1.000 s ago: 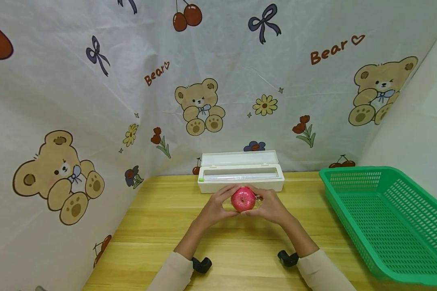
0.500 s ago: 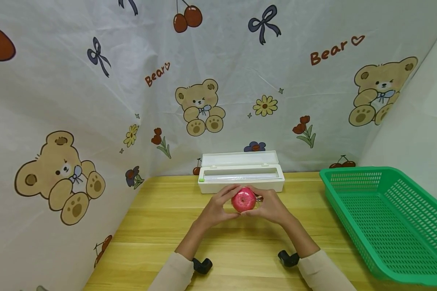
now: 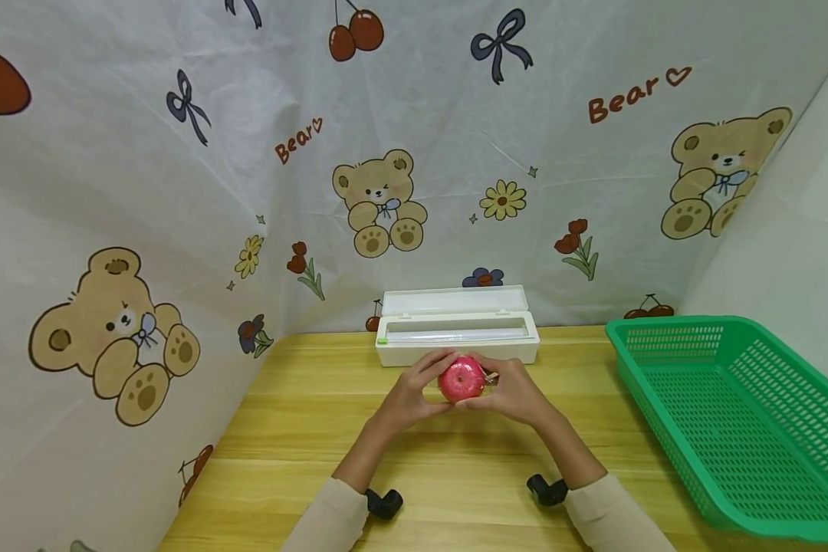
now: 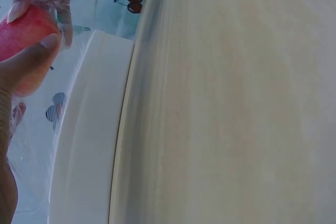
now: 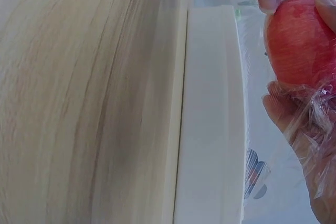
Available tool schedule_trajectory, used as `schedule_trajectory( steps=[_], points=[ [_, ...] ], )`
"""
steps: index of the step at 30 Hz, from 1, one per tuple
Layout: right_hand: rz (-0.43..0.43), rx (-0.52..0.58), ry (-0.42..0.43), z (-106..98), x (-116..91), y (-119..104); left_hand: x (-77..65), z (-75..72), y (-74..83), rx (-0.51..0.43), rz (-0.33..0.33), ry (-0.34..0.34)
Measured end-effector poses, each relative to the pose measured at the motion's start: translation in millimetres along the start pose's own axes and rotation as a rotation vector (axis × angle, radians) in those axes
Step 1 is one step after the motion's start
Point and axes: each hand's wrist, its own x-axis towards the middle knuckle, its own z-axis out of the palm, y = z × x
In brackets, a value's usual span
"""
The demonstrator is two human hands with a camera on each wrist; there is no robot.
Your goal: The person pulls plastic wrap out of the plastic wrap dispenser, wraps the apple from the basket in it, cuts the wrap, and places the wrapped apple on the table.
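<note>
Apple shift: next to none since the earlier frames; apple (image 3: 461, 379) and both hands keep their place.
Apple spot: between the hands, on the near side of the white box (image 3: 458, 353); wrist views show it held up off the table (image 3: 455, 475).
Left hand (image 3: 414, 389): thumb and fingers curved round its side of the apple, parted only by the fruit's width.
Right hand (image 3: 513, 391): curved round the opposite side, clear film (image 5: 317, 114) bunched between it and the fruit.
Apple feel: probably firm, some weight, easily bruised by hard fingertips.
Film feel: likely thin, clingy, slick over the round skin; could slide or tear if tugged.
Best hold: widest part, both sides, broad finger contact, light squeeze; loose film bunch looks a poor handle.
Film edges: too see-through to trace.
</note>
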Motion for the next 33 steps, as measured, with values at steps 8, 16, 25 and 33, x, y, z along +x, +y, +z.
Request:
schedule_trajectory(
  steps=[8,16,25,33],
  points=[
    [0.016,-0.013,-0.004,0.0,0.1,2.0,-1.3,2.5,-0.5,0.012,0.010,-0.003],
    [0.050,0.016,-0.024,-0.8,1.0,0.1,-1.9,2.6,1.9,0.042,-0.004,0.001],
    [0.086,0.018,-0.034,-2.1,1.3,-2.2,-1.8,1.6,1.8,0.058,0.010,-0.001],
    [0.109,0.016,-0.049,-2.4,0.7,-4.0,-1.1,1.4,1.8,0.055,0.030,0.003]
  ],
)
